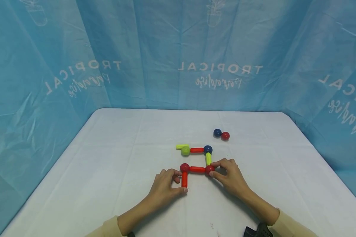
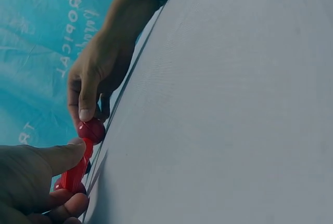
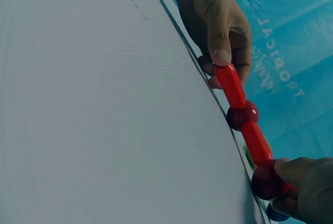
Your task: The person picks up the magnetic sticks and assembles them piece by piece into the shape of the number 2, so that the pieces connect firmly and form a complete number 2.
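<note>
Red and yellow-green rods join colored balls in an S-like chain on the white table. My left hand (image 1: 163, 187) holds the nearest red rod (image 1: 184, 179), thumb at its free end and fingers beside the left red ball (image 1: 184, 167). Another red rod (image 1: 197, 169) runs from that ball to the right red ball (image 1: 209, 170), which my right hand (image 1: 232, 176) pinches between thumb and fingers. From there a yellow-green rod (image 1: 208, 158) leads up to a blue ball (image 1: 208, 149). Beyond lie a red rod (image 1: 197, 150), a green ball (image 1: 185, 151) and a yellow-green rod (image 1: 181, 146).
A loose blue ball (image 1: 217, 132) and a loose red ball (image 1: 225, 136) sit side by side behind the chain. White cloth covers the table (image 1: 130, 141), and a blue printed curtain (image 1: 166, 89) hangs around its back and sides.
</note>
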`<state>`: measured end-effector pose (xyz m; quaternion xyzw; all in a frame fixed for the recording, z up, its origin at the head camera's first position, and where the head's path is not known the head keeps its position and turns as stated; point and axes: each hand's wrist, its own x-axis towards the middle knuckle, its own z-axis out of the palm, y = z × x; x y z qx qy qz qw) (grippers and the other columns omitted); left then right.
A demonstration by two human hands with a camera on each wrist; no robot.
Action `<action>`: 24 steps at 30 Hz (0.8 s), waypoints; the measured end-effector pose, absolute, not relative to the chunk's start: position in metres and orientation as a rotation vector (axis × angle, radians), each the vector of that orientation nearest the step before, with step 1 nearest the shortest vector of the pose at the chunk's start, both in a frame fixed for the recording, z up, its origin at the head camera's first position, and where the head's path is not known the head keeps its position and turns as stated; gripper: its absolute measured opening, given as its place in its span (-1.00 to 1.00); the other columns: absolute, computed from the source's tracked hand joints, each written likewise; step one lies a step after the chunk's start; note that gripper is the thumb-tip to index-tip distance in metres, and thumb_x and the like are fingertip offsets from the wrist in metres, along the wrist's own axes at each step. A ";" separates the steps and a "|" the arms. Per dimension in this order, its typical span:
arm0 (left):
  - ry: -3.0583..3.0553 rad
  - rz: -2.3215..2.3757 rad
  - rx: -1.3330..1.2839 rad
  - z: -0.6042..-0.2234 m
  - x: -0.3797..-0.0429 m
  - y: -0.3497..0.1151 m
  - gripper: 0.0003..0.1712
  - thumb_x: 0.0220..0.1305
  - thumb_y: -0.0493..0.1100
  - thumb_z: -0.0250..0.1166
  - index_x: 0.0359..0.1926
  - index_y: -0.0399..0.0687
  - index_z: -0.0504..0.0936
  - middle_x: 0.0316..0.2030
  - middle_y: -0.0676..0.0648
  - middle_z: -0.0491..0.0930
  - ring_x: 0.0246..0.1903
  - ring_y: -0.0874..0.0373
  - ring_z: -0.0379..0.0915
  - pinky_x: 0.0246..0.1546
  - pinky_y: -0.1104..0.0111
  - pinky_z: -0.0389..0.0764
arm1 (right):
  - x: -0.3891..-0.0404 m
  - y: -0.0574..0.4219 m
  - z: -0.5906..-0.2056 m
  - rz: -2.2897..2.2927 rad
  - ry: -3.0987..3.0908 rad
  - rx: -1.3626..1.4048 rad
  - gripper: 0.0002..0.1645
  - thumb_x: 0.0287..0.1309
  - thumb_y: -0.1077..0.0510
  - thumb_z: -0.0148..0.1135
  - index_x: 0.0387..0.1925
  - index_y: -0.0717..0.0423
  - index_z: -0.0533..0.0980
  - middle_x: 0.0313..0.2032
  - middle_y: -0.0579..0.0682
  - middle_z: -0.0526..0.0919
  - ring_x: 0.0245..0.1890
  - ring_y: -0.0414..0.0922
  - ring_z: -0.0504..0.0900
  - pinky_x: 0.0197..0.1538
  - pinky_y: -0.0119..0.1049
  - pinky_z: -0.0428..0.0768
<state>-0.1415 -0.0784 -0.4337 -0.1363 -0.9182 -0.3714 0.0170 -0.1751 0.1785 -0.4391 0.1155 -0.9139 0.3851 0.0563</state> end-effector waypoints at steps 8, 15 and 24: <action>-2.874 -1.374 -0.400 -0.432 -0.144 -0.080 -0.41 -0.09 -0.07 0.49 0.01 0.04 0.48 -0.32 0.13 0.60 -0.34 0.22 0.26 -0.29 0.40 0.19 | -0.175 0.179 -0.439 1.174 -2.773 0.352 -0.66 -0.02 0.06 0.40 -0.12 -0.11 0.62 -0.21 -0.20 0.63 -0.15 -0.14 0.37 -0.13 -0.26 0.38; -2.893 -1.484 -0.455 -0.431 -0.146 -0.085 -0.40 -0.03 -0.10 0.45 0.08 0.11 0.45 -0.23 0.13 0.59 -0.24 0.18 0.30 -0.23 0.37 0.20 | -0.175 0.179 -0.439 1.180 -2.772 0.343 -0.67 -0.02 0.06 0.40 -0.13 -0.12 0.62 -0.21 -0.20 0.63 -0.15 -0.14 0.37 -0.14 -0.26 0.38; -2.902 -1.466 -0.482 -0.429 -0.155 -0.093 -0.49 0.08 -0.28 0.30 0.10 0.07 0.47 -0.17 0.05 0.57 -0.18 0.17 0.32 -0.23 0.45 0.38 | -0.174 0.179 -0.440 1.179 -2.778 0.333 -0.67 -0.02 0.04 0.41 -0.13 -0.13 0.62 -0.21 -0.20 0.63 -0.14 -0.14 0.37 -0.13 -0.26 0.38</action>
